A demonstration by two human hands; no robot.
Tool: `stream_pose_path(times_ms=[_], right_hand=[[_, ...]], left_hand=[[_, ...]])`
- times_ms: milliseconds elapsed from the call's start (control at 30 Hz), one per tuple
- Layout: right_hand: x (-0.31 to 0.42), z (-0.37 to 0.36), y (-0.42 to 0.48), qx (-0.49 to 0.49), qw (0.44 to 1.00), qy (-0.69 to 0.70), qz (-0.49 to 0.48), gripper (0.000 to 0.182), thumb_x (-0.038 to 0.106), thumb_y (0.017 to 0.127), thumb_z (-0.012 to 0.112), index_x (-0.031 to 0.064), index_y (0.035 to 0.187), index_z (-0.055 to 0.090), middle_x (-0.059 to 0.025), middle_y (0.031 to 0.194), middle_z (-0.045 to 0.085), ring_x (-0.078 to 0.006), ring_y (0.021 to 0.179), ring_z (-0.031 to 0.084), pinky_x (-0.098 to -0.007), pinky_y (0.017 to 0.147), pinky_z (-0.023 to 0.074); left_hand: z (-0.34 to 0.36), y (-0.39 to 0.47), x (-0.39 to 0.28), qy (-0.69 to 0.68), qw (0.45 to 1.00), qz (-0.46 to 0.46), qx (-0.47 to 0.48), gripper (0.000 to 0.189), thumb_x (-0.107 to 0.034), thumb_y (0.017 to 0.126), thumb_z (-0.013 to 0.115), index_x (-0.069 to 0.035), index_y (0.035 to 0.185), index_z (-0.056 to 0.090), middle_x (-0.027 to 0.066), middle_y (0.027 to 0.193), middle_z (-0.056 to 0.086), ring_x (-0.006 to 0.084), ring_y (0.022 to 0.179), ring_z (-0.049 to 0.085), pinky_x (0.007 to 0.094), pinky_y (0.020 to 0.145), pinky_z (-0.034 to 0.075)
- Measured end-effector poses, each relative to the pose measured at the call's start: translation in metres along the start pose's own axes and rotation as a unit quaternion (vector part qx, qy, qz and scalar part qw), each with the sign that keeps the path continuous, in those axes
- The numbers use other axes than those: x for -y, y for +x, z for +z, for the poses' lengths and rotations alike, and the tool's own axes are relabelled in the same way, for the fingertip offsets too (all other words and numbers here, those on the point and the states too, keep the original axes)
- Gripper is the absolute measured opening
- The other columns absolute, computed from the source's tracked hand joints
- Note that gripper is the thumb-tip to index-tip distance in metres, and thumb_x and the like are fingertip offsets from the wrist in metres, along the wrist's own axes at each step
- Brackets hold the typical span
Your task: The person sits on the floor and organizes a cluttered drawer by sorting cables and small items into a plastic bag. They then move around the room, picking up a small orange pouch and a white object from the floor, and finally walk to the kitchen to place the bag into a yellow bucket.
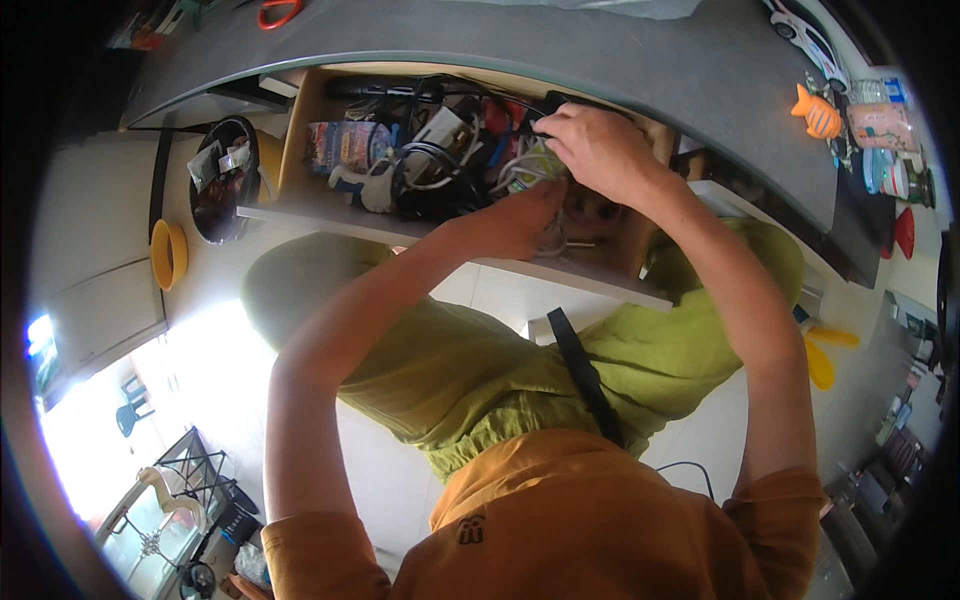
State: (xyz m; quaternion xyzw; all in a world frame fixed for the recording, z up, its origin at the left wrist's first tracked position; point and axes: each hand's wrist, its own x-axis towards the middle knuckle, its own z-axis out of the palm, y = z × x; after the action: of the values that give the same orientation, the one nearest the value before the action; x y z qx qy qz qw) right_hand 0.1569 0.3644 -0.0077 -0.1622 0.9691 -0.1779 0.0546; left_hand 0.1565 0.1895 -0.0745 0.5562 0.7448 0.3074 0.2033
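Observation:
An open wooden drawer (291, 150) full of cables and small items juts out under the grey tabletop, above my knees. My left hand (521, 221) is inside near its front panel, closed around a bundled white cable (510, 176) whose loops show on both sides of the fingers. A green-and-white item (541, 159) lies among these loops, between my hands. My right hand (596, 146) reaches over the drawer's right half, fingers bent at the bundle's far side; whether they pinch anything is unclear. Left of them lie a white adapter-like block (442, 135) and a white plastic piece (367, 187).
A grey tabletop (487, 34) overhangs the drawer, with red-handled scissors (279, 11) on it. At the right are a toy car (806, 41) and an orange fish toy (817, 112). A black bin (223, 202) and a yellow ring (169, 255) stand left of the drawer.

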Motion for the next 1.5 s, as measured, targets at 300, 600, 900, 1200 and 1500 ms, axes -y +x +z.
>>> stream_pose_path(times_ms=[300, 600, 900, 1200, 1500], right_hand=[[-0.009, 0.049, 0.004, 0.085, 0.991, -0.017, -0.104, 0.054, 0.023, 0.071, 0.066, 0.0162, 0.123, 0.050, -0.0144, 0.132, 0.036, -0.0322, 0.121, 0.035, -0.0510, 0.095, 0.0293], [-0.003, 0.040, 0.023, 0.186, 0.979, -0.074, -0.051, 0.044, 0.008, 0.073, 0.058, 0.0216, 0.114, 0.055, -0.0095, 0.116, 0.050, -0.0310, 0.112, 0.045, -0.0546, 0.094, 0.0305], [-0.013, 0.030, 0.003, 0.137, 0.989, -0.028, -0.042, 0.030, -0.005, 0.070, 0.052, 0.0075, 0.095, 0.063, -0.0129, 0.097, 0.061, -0.0309, 0.097, 0.056, -0.0384, 0.083, 0.0458], [0.078, 0.018, 0.073, -0.013, 0.986, 0.080, -0.149, 0.027, 0.003, 0.077, 0.052, 0.0062, 0.103, 0.060, -0.0105, 0.100, 0.059, -0.0317, 0.096, 0.055, -0.0371, 0.081, 0.0449], [0.052, 0.064, 0.110, 0.186, 0.933, -0.097, -0.293, 0.052, 0.000, 0.068, 0.057, 0.0080, 0.120, 0.050, -0.0101, 0.101, 0.054, -0.0267, 0.103, 0.050, -0.0368, 0.087, 0.0391]], left_hand=[[-0.122, -0.021, -0.018, 0.169, 0.978, -0.125, -0.007, 0.026, -0.017, 0.080, 0.057, 0.000, 0.100, 0.062, 0.0150, 0.082, 0.064, 0.0336, 0.081, 0.061, 0.0387, 0.074, 0.048], [-0.091, -0.019, 0.005, 0.159, 0.926, -0.336, 0.065, 0.037, -0.035, 0.092, 0.036, -0.018, 0.121, 0.048, 0.0357, 0.108, 0.049, 0.0460, 0.079, 0.059, 0.0412, 0.073, 0.050], [-0.022, 0.005, -0.001, -0.027, 0.951, -0.233, 0.203, 0.065, -0.034, 0.091, 0.041, 0.006, 0.135, 0.015, 0.0310, 0.106, 0.053, 0.0433, 0.091, 0.055, 0.0480, 0.076, 0.043], [-0.008, -0.013, -0.008, 0.111, 0.947, -0.298, 0.034, 0.039, -0.034, 0.086, 0.051, -0.005, 0.112, 0.053, 0.0146, 0.093, 0.063, 0.0299, 0.079, 0.063, 0.0410, 0.068, 0.049], [-0.124, -0.127, -0.025, 0.326, 0.910, -0.253, 0.037, 0.032, -0.028, 0.085, 0.056, -0.007, 0.110, 0.055, 0.0158, 0.080, 0.063, 0.0279, 0.076, 0.062, 0.0375, 0.063, 0.048]])
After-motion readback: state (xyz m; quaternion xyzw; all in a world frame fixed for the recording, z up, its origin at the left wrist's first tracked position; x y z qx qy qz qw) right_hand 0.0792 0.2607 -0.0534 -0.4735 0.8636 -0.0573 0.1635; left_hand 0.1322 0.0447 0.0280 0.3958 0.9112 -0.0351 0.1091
